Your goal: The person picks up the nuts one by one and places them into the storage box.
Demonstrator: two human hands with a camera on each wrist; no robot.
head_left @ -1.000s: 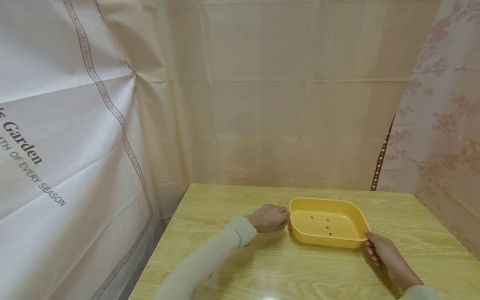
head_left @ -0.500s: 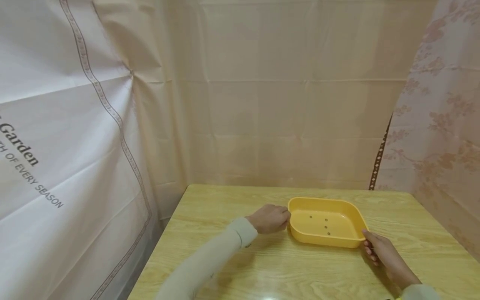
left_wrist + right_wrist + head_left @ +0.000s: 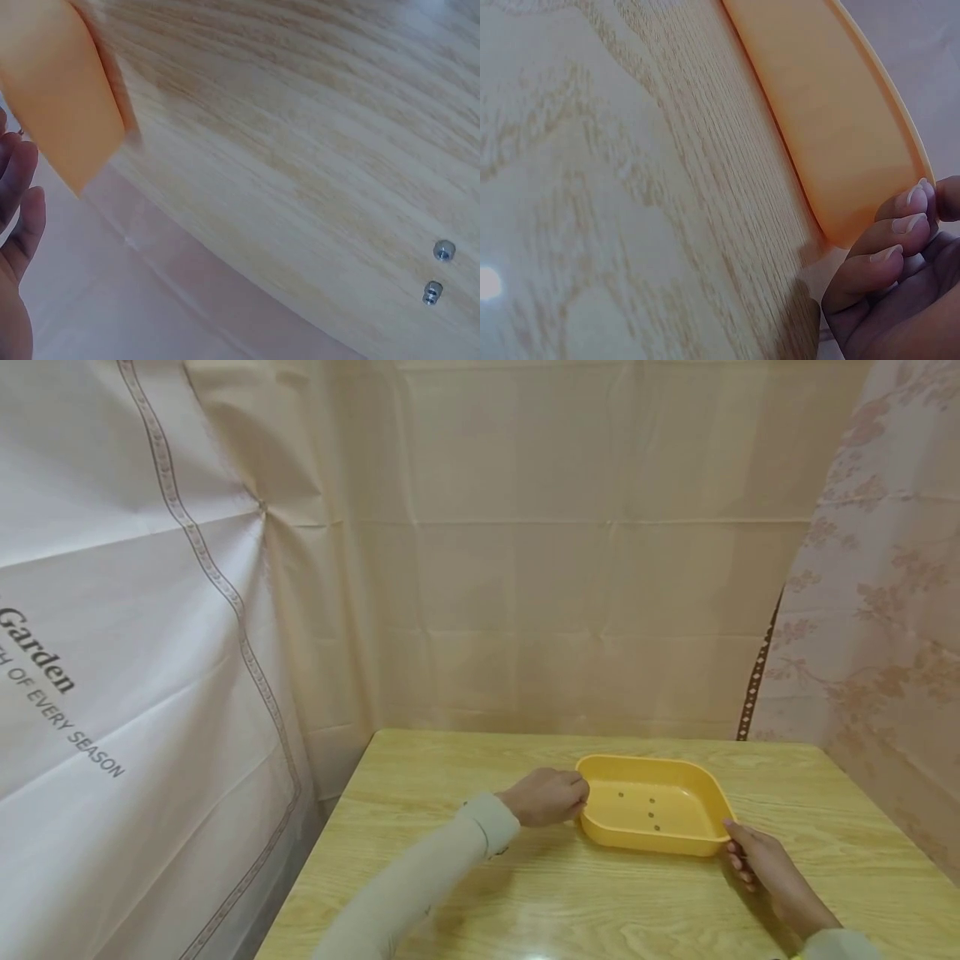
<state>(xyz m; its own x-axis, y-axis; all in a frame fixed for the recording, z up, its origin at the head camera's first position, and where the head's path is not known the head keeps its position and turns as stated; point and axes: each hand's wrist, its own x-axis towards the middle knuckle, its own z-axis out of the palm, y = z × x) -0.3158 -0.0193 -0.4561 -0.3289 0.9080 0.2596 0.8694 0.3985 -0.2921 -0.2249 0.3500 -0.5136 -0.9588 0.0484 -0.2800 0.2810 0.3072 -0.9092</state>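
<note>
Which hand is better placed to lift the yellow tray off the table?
Neither alone. The left hand grips the yellow tray's left rim, the right hand its near right corner; both suit a level lift.

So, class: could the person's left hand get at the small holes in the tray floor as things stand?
Probably yes. The left hand is at the yellow tray's left rim, and nothing lies over the holes; only the low wall stands between.
</note>
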